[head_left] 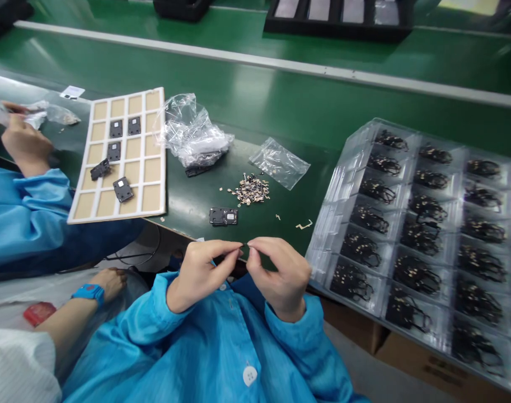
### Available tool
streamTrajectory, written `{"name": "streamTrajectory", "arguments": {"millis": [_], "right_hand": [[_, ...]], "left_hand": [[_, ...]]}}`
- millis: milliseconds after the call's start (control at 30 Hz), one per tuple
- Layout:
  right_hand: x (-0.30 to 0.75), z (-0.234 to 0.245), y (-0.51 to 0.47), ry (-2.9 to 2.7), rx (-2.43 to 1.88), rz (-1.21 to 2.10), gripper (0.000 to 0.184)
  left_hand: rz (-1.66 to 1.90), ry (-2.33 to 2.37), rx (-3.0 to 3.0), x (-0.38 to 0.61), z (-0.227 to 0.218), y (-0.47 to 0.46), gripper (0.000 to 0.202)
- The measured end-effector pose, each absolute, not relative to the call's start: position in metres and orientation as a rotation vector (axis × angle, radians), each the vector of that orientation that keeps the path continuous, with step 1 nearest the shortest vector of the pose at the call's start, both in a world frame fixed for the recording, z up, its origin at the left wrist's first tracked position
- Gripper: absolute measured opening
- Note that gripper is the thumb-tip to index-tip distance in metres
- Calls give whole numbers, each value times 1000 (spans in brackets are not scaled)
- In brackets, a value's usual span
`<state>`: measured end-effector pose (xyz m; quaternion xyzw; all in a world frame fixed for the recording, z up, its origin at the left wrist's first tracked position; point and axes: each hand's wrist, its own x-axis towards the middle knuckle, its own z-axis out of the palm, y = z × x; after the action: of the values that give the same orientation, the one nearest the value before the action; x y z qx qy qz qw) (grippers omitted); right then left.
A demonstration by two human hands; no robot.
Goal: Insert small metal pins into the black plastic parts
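Observation:
My left hand (200, 271) and my right hand (276, 274) meet close to my chest, both pinched on a small thin dark part (244, 247) between the fingertips. Just beyond them on the green mat lies a small black rectangular component (223, 216). Farther out is a heap of tiny beige parts (251, 189), with a few strays to its right. Both sleeves are blue.
A white gridded tray (121, 154) with several black components lies at left. Crumpled clear bags (192, 134) and a flat bag (280, 162) sit behind the heap. A clear blister tray (423, 240) of black cable parts fills the right. A co-worker's hand (24, 143) works at far left.

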<state>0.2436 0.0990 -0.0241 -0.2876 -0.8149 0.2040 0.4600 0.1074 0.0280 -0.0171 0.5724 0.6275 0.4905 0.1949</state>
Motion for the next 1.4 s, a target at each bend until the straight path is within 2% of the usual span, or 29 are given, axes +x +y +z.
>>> {"name": "streamTrajectory", "arguments": {"millis": [100, 200, 300, 400, 467, 600, 667, 733, 833, 967, 1100, 1200, 1333, 1400], "right_hand": [[245, -30, 105, -1889, -814, 567, 15], [246, -45, 118, -1887, -969, 474, 15], [247, -63, 131, -1972, -1110, 342, 19], [248, -69, 136, -1984, -1122, 359, 31], [248, -64, 132, -1977, -1061, 523, 30], [240, -51, 111, -1888, -802, 1245, 13], [232, -50, 99, -1765, -702, 1506, 17], [225, -53, 88, -1643, -709, 1603, 19], [217, -55, 80, -1519, -779, 1624, 9], [217, -52, 78, -1357, -764, 1714, 6], [221, -54, 80, -1296, -675, 1824, 12], [223, -55, 82, -1459, -621, 1712, 17], [228, -49, 86, -1775, -644, 1256, 15], [230, -45, 87, -1859, -648, 1136, 16]], "left_hand": [[1395, 1710, 1250, 104, -17, 29, 12], [1414, 1650, 935, 101, -18, 30, 15], [1442, 1555, 734, 97, -20, 31, 21], [1446, 1484, 648, 93, -25, 33, 23], [1486, 1439, 662, 92, -29, 34, 18], [1642, 1272, 657, 95, -37, 36, 10], [1692, 1184, 579, 100, -38, 37, 11], [1714, 1126, 522, 104, -37, 37, 11], [1736, 1114, 500, 106, -36, 35, 10], [1747, 1121, 527, 106, -38, 33, 10], [1761, 1178, 596, 105, -42, 31, 11], [1740, 1409, 946, 101, -42, 28, 9], [1639, 1659, 1726, 94, -40, 22, 21], [1567, 1702, 1937, 93, -37, 20, 24]]}}
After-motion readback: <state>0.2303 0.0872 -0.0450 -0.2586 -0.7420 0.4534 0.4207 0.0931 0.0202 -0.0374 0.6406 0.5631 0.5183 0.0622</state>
